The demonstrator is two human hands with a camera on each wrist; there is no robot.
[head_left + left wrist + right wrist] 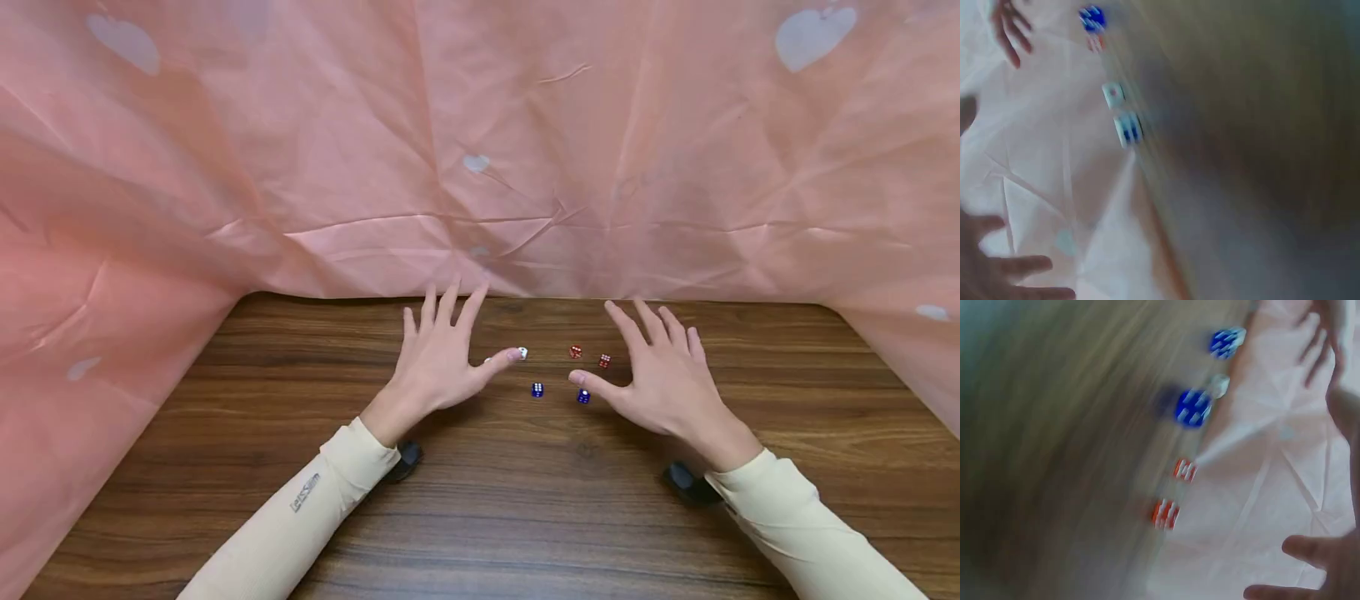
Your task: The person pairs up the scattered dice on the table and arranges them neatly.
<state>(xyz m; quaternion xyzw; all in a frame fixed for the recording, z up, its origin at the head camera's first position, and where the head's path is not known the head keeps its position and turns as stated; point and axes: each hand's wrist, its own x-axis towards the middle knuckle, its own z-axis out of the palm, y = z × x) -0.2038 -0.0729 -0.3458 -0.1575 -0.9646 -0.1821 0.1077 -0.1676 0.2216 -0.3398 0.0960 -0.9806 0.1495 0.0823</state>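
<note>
Both hands hover over the table with fingers spread and nothing held. My left hand (438, 358) is left of the dice, its thumb overlapping a white die (523, 353) in the head view. Another white die (1129, 129) shows fully in the left wrist view, mostly hidden by that hand from above. My right hand (667, 379) is on the other side, its thumb close above a blue die (583, 397). A second blue die (537, 390) lies between the hands. Two red dice, one (575, 352) nearer the middle and one (604, 361) by the right index finger, lie farther back.
The dice lie on a dark wood-grain table (525, 500). A pink cloth (525, 208) with pale hearts hangs along its back edge and both sides. Dark devices, one under the left wrist (407, 460) and one under the right (686, 483), sit below the cream sleeves.
</note>
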